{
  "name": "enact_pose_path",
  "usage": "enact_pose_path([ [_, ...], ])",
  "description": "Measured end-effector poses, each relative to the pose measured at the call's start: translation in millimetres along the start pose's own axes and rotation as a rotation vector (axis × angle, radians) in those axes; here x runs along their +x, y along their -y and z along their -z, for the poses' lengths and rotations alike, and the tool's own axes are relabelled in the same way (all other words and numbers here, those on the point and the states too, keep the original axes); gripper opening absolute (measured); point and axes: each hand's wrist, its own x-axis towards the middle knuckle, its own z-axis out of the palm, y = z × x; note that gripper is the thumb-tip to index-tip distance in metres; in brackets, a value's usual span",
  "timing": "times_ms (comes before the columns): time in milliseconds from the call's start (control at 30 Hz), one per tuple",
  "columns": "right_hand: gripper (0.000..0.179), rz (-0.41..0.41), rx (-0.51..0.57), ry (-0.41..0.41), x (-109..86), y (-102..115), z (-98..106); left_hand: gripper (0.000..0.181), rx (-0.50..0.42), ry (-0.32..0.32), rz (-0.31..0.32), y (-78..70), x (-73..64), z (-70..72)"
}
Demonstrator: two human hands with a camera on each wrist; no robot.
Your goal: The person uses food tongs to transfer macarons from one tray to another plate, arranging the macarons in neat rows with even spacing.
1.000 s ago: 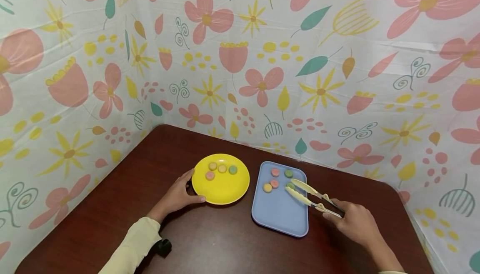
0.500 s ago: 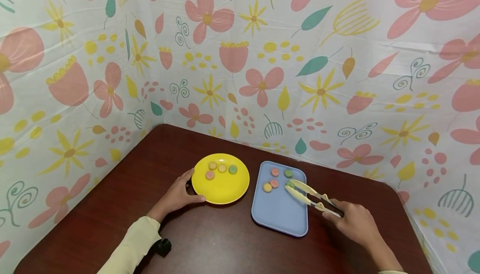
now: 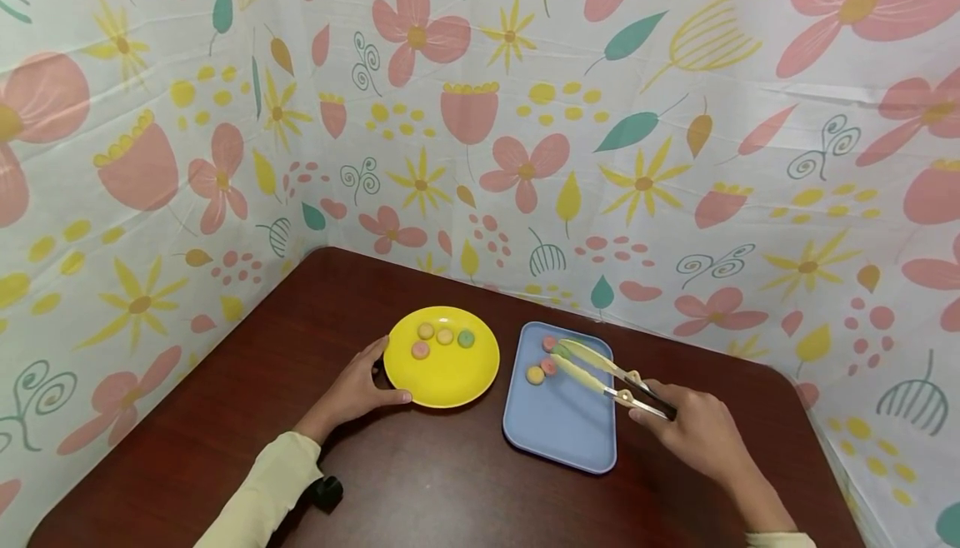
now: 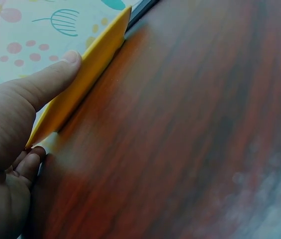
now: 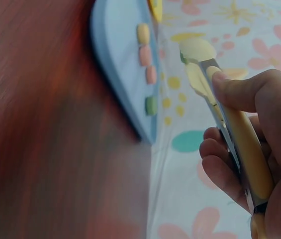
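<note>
My right hand [image 3: 697,430] grips a pair of tongs [image 5: 247,149] with cream tips. Between those tips sits a green macaron [image 5: 183,56], lifted over the blue tray [image 3: 558,440]. On the tray lie two pink macarons [image 5: 145,56], a yellow macaron [image 3: 535,375] and another green macaron [image 5: 151,105], which the tongs cover in the head view. My left hand [image 3: 352,394] holds the left rim of a yellow plate [image 3: 442,386], thumb along its near edge. Toward the back of the plate are two yellowish macarons [image 3: 445,336], a pink macaron [image 3: 420,350] and a green macaron [image 3: 466,338].
Plate and tray stand side by side on a dark brown table [image 3: 420,481], with a narrow gap between them. A flower-patterned cloth [image 3: 480,148] hangs along the back and left of the table. A black wrist device [image 3: 327,494] shows beside the left sleeve.
The tongs, with a green macaron between their tips, have risen and shifted left from the tray's right side. My left hand and the plate have stayed put.
</note>
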Motion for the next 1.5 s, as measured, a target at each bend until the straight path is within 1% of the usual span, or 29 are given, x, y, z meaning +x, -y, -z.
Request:
enact_pose_path([
  [233,0.048,0.022,0.021,0.005,16.2,24,0,0.118,0.003,-0.005,0.005,0.0,-0.3,1.6],
  [333,0.049,0.029,0.039,0.006,23.5,33,-3,0.117,-0.001,-0.001,-0.009,-0.4,0.0,1.4],
  [467,0.051,0.033,0.068,0.016,34.6,47,-8,0.117,-0.009,0.000,-0.010,-1.2,-0.3,1.2],
  [600,0.056,0.041,0.082,0.045,45.3,60,-16,0.119,0.004,-0.002,-0.002,-1.0,-0.4,0.8],
  [733,0.056,0.075,0.098,0.054,53.5,70,-24,0.119,0.007,-0.001,0.000,-0.6,-0.1,0.0],
  [1033,0.057,0.150,0.136,0.018,68.4,89,-46,0.119,0.020,-0.003,-0.010,-0.3,0.4,1.1],
  [1167,0.052,0.177,0.138,0.023,72.6,95,-55,0.120,0.034,0.001,0.007,-0.6,0.0,1.5],
  [1333,0.046,0.217,0.152,0.026,77.4,101,-67,0.120,0.031,-0.004,0.009,-1.5,0.0,1.7],
  [1433,0.043,0.222,0.152,0.045,79.1,104,-74,0.120,0.032,-0.004,0.010,-1.5,0.1,1.7],
  [1500,0.045,0.213,0.139,0.062,79.6,106,-77,0.119,0.035,-0.002,0.009,-1.4,0.1,1.5],
])
